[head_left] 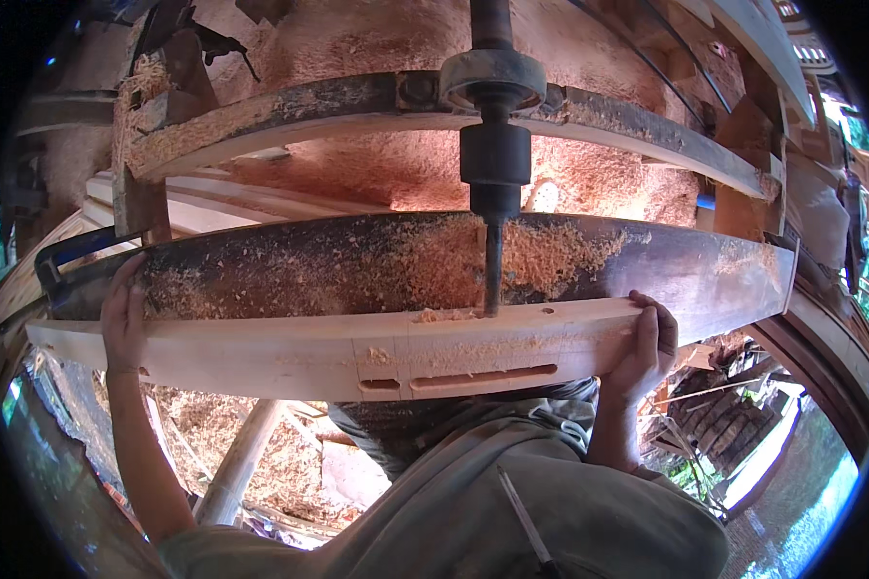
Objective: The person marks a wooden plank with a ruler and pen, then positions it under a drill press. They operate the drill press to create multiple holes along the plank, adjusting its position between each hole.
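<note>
A long pale wooden workpiece [246, 358] lies across in front of me, against a dark board [318, 268] dusted with wood chips. My left hand [124, 326] holds it near the left end, fingers reaching over the top onto the board. My right hand [648, 347] grips its right end, with the fingers curled over the edge. A vertical drill bit [493, 268] in a dark chuck [495, 155] comes down to the workpiece's upper face, chips beside its tip; whether it has entered the wood cannot be told. Two slots [485, 378] and pencil lines mark the near face.
A metal clamp [47, 264] sits at the board's left end. Behind runs a chip-covered wooden rail [261, 116]. Sawdust [362, 166] coats the floor beyond, and boards [203, 203] lie at left. A round pole [242, 463] stands below the workpiece.
</note>
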`<state>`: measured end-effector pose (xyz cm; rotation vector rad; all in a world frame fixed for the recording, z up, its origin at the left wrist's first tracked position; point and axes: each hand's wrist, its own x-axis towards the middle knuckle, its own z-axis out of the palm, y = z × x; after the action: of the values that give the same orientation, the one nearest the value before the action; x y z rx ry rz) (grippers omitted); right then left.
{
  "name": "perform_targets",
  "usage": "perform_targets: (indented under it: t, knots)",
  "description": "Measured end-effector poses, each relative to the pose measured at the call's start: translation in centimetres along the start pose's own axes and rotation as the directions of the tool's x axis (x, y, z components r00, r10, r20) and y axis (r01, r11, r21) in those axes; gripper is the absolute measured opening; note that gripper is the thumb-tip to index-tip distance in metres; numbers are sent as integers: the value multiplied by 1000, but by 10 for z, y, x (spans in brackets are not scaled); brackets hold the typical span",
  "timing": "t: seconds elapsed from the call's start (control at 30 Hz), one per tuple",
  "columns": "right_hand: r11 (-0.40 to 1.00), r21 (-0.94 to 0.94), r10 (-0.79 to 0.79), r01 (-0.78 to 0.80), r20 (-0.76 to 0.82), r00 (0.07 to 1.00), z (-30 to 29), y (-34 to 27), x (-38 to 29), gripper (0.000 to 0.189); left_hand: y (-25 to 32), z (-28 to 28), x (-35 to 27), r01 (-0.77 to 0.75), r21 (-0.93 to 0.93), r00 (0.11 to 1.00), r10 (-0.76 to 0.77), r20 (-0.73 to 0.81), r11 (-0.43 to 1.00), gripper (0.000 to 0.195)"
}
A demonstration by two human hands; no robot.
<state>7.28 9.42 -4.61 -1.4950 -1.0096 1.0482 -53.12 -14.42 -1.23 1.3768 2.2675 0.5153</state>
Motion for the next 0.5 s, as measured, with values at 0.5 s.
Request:
perform_targets:
  t: [0.5]
  knots:
    - [998,-44,-49,47,-66,997,11,-3,3,16,12,0,9,12,94,999,-15,36,996,45]
